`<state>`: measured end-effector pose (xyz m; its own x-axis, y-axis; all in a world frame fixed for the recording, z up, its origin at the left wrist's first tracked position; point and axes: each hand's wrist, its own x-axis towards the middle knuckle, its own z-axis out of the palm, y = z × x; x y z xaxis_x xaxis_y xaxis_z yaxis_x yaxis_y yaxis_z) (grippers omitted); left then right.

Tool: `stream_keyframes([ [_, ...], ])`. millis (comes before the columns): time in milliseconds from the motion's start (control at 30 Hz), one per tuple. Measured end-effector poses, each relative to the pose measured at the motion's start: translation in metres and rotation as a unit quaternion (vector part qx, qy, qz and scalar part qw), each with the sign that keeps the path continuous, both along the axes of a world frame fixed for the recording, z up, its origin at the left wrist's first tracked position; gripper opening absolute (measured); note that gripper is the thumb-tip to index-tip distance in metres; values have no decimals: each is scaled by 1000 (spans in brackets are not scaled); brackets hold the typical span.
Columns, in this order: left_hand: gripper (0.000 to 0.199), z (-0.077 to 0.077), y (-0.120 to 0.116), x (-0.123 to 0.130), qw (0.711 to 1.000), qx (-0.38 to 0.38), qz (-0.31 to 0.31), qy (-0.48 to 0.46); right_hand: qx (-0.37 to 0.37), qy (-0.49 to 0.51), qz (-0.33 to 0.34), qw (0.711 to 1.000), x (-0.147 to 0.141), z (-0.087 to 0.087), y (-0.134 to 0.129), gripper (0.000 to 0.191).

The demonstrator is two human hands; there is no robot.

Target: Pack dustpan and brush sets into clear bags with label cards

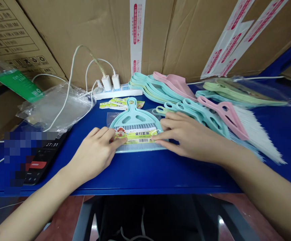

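Note:
A light blue dustpan (131,113) with a matching small brush on it lies in a clear plastic bag in front of me. Across its middle runs a yellow-green printed label (141,134) with a barcode. My left hand (95,152) is closed at the left edge of the set, thumb pressed on the label's left end. At the opposite edge, my right hand (185,135) pinches the label's right end between thumb and fingers. Whether the label sits inside or on top of the bag I cannot tell.
Behind are stacked dustpans (160,88), loose labels (117,103) and a white power strip (122,91) with cables. Brushes (226,117) lie right, near bagged green dustpans (236,92). Clear bags (57,107) and a phone (43,160) are left. Cardboard boxes (97,30) back the blue table (145,177).

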<state>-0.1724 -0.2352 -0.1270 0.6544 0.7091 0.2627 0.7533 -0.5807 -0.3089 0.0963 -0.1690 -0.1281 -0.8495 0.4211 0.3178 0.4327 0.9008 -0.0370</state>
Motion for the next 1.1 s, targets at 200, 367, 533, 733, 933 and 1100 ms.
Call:
stream_keyframes([
  [200,39,6,1,-9,999,27,17,-11,-87,-21,-33,995,8,6,5,39],
  [367,31,6,0,-9,999,28,26,-17,-141,-29,-78,987,2,9,1,27],
  [533,25,4,0,-9,997,13,73,9,-194,-37,-107,974,-1,10,-4,15],
  [733,19,0,1,-8,993,-25,113,37,-205,-30,-111,972,-1,9,-4,15],
  [933,18,1,1,-4,980,-69,170,81,-222,-64,-138,963,-2,10,-4,13],
  [1100,18,2,2,-2,972,-100,193,92,-224,-73,-146,961,-4,11,-4,14],
])
